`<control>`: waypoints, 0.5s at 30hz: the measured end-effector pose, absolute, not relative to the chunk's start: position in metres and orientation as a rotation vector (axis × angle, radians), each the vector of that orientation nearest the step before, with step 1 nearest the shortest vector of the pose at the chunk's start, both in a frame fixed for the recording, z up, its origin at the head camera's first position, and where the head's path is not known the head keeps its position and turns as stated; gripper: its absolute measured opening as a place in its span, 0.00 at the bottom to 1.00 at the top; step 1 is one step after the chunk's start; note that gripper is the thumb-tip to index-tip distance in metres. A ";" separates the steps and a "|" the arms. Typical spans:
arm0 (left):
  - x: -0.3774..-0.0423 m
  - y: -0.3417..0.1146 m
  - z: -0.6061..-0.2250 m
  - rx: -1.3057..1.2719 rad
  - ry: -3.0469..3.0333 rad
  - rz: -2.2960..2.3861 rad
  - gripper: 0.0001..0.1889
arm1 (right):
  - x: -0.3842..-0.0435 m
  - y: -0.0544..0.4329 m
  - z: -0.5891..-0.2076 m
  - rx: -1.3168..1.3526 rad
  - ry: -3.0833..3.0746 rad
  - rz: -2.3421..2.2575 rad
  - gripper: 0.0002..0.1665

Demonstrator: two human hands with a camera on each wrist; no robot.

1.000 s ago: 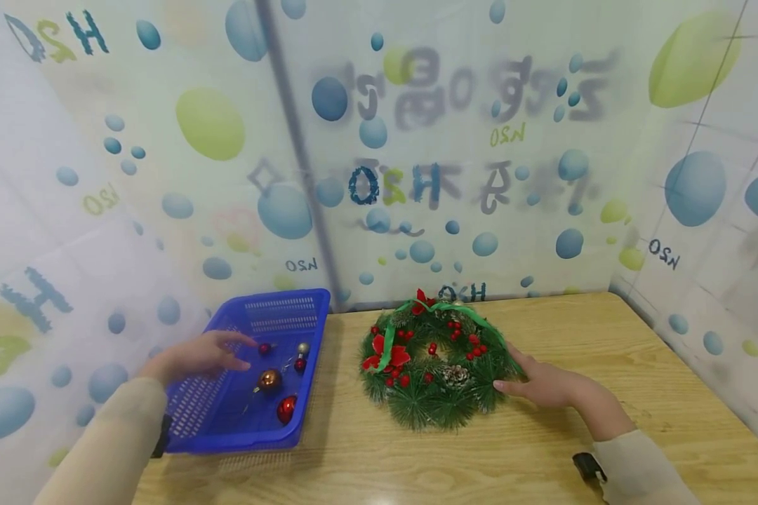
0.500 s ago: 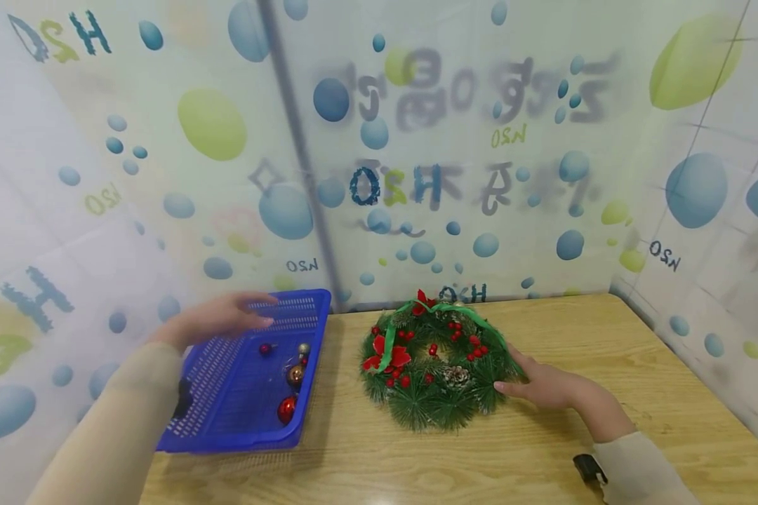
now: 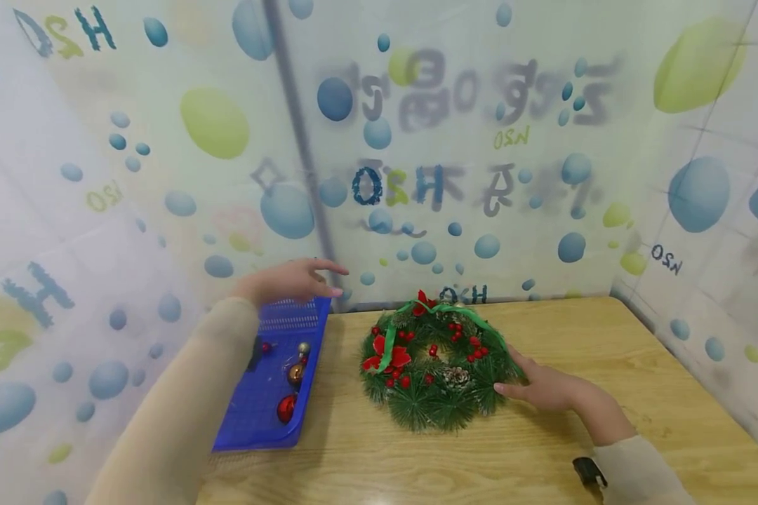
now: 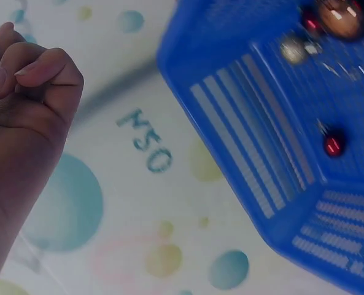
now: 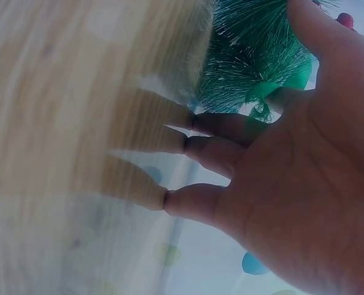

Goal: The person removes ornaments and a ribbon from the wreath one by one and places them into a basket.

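A green pine wreath (image 3: pixel 414 405) with red flowers, berries, a pine cone and a green ribbon (image 3: pixel 476 319) lies on the table. My right hand (image 3: pixel 546 384) rests at its right edge, with the thumb against the needles. In the right wrist view the other fingertips touch the tabletop. Raised over the back of a blue basket (image 3: pixel 259 443) is my left hand (image 3: pixel 290 279); its index finger points right, and several fingers look loosely curled in the left wrist view. I see nothing in it. The left forearm hides part of the basket.
Inside the basket lie a copper bauble (image 3: pixel 295 374), a red bauble (image 3: pixel 286 408), a silver bauble (image 3: pixel 304 348) and a small dark-red bauble (image 4: pixel 333 145). The wooden table (image 3: pixel 379 463) meets a printed curtain (image 3: pixel 417 210) at the back.
My left hand has lifted out of the basket and moved up and right. The copper bauble has shifted to the basket's right side. My right hand and the wreath stay in place.
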State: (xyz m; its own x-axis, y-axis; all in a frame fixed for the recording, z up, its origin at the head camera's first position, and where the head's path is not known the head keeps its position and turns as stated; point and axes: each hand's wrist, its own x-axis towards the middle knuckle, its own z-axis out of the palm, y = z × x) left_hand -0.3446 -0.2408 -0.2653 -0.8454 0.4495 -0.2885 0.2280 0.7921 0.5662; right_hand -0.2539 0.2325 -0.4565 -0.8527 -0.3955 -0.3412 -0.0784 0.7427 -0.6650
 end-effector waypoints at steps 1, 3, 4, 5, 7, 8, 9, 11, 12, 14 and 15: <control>-0.347 -0.231 -0.265 0.526 2.547 0.758 0.34 | -0.254 0.232 -0.457 -0.360 2.473 -0.916 0.67; -0.351 -0.213 -0.265 0.557 2.501 0.788 0.33 | -0.253 0.232 -0.458 -0.365 2.474 -0.914 0.67; -0.353 -0.204 -0.266 0.571 2.478 0.800 0.32 | -0.253 0.232 -0.458 -0.362 2.475 -0.914 0.67; -0.354 -0.196 -0.266 0.575 2.459 0.804 0.32 | -0.253 0.231 -0.458 -0.360 2.477 -0.914 0.67; -0.356 -0.181 -0.268 0.590 2.421 0.806 0.32 | -0.252 0.230 -0.457 -0.365 2.480 -0.912 0.67; -0.357 -0.174 -0.270 0.599 2.402 0.805 0.31 | -0.252 0.229 -0.457 -0.365 2.479 -0.914 0.66; -0.358 -0.167 -0.271 0.606 2.391 0.796 0.31 | -0.252 0.229 -0.456 -0.364 2.477 -0.917 0.66; -0.361 -0.153 -0.276 0.620 2.383 0.773 0.30 | -0.252 0.229 -0.455 -0.367 2.470 -0.925 0.67; -0.362 -0.146 -0.278 0.626 2.382 0.764 0.30 | -0.253 0.230 -0.455 -0.375 2.465 -0.924 0.67; -0.366 -0.131 -0.285 0.627 2.401 0.757 0.29 | -0.253 0.232 -0.455 -0.378 2.461 -0.924 0.67; -0.368 -0.123 -0.290 0.632 2.423 0.759 0.28 | -0.253 0.233 -0.454 -0.380 2.460 -0.910 0.67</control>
State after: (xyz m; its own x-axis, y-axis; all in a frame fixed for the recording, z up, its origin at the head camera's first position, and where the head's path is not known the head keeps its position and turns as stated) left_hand -0.3675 -0.1230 -0.2895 -0.7563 0.5627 -0.3338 0.2716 0.7342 0.6222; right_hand -0.2530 0.2329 -0.4541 -0.8430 -0.4122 -0.3455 -0.0881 0.7395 -0.6674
